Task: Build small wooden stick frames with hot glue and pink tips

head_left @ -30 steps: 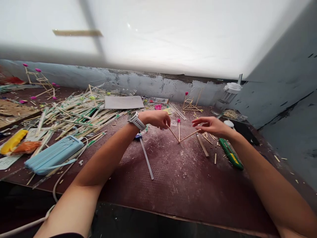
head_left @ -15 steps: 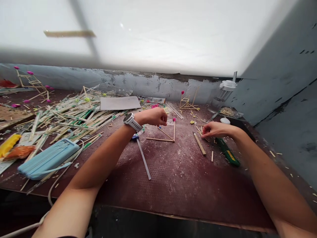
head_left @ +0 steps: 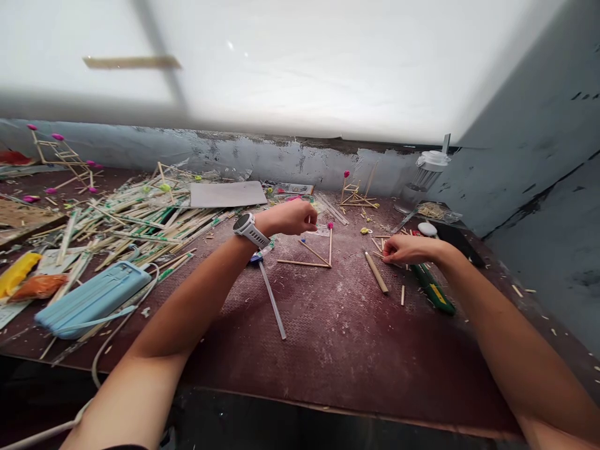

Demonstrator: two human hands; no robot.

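Observation:
My left hand (head_left: 294,217), with a watch (head_left: 248,228) on its wrist, hovers curled above the far end of a stick frame (head_left: 328,265). A pink blob (head_left: 330,225) tops the frame's upright stick. What the left fingers hold, if anything, is too small to tell. My right hand (head_left: 398,249) pinches down at short thin sticks (head_left: 377,244) on the table; its grip is partly hidden. Just left of it lies a thicker wooden rod (head_left: 376,272) with a pointed tip. A green cutter (head_left: 434,289) lies under the right wrist.
A pile of sticks (head_left: 140,219), a grey board (head_left: 228,194) and a blue power bank (head_left: 94,300) with a cable are at left. A glue gun stick (head_left: 272,300) lies centrally. Behind stand a small stick model (head_left: 356,199) and a clear bottle (head_left: 424,172).
My right hand has shifted very slightly right and down, staying at the short sticks. My left hand is almost unmoved.

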